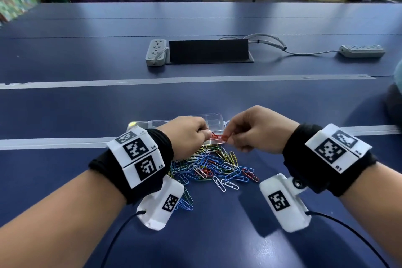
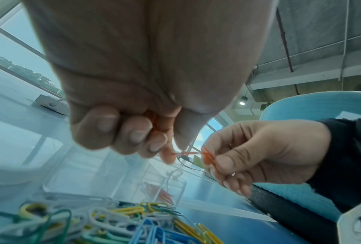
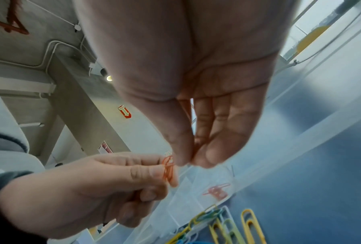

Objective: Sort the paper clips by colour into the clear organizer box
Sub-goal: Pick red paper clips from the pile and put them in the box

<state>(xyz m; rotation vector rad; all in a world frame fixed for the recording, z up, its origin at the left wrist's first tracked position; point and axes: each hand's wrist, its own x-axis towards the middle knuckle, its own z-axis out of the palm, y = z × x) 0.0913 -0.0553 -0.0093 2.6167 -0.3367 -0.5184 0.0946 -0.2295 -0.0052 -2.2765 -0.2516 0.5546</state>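
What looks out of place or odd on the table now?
The paper clips lie in a loose mixed heap on the table, colours jumbled. The left hand and right hand each pinch the red clips, which seem hooked together. Only red clips show in the clear box.

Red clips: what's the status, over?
Left hand and right hand both pinch linked red clips above box. Mixed pile unsorted. Nothing blocking.

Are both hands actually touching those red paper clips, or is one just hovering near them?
Touching. The left wrist view shows the left hand and right hand each pinching the linked red paper clips.
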